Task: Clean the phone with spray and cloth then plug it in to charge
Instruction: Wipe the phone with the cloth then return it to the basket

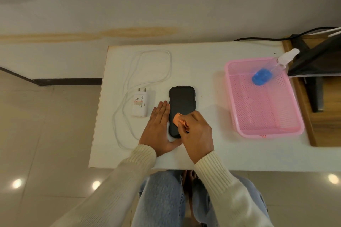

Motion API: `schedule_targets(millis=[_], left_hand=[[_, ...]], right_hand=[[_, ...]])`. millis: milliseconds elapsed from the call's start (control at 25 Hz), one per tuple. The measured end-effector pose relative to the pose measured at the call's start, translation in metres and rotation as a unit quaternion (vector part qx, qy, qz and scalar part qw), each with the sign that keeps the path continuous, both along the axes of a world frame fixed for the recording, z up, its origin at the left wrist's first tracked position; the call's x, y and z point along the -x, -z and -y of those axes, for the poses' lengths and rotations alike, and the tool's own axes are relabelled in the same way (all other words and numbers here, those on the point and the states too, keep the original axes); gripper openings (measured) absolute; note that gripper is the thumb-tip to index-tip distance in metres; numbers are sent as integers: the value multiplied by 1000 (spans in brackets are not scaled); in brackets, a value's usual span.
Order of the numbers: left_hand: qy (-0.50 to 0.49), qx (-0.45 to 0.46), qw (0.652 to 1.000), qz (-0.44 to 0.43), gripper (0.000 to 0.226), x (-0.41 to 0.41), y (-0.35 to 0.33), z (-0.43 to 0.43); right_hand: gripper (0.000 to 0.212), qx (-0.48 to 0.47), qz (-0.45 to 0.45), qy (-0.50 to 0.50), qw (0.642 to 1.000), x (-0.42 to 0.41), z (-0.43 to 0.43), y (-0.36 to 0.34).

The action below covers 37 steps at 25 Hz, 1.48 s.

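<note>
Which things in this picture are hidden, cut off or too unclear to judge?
Head view only:
- Near end of the phone: covered by the right hand and the orange cloth.
- Cable: whether it is plugged into the charger cannot be made out.
- Charger label: too small to read.
- Spray bottle in the pink basket: blurred.
- Dark object at right: cut off by the frame edge.

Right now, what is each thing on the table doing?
Phone: lying flat, dark, not plugged in.
Cloth: bunched up, pressed on the phone.
Right hand: closed on the cloth.
Left hand: open and flat against the phone's side.
Charger: lying down, unplugged.
Cable: looped loose.
Spray bottle: standing in the basket.
Basket: holds only the bottle.
</note>
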State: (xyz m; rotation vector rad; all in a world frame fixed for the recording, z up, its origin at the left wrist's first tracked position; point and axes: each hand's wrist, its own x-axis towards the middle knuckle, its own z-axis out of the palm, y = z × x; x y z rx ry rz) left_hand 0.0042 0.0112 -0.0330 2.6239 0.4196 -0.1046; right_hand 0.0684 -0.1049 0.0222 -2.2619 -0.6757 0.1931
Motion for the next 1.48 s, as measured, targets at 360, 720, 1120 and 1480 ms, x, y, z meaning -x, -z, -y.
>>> schedule_targets(millis=[360, 720, 1120, 1480], left_hand=[[-3, -2, 1000, 6, 111, 0, -2, 1], [-6, -2, 1000, 0, 111, 0, -3, 1], [-6, -1, 1000, 1, 111, -1, -3, 1], [-2, 4, 1000, 1, 114, -2, -8, 1]], right_hand=[[9, -7, 6, -8, 1000, -1, 2, 1], [6, 4, -6, -2, 1000, -1, 0, -1], [7, 4, -26, 13, 1000, -2, 1, -3], [12, 32, -11, 80, 996, -15, 14, -5]])
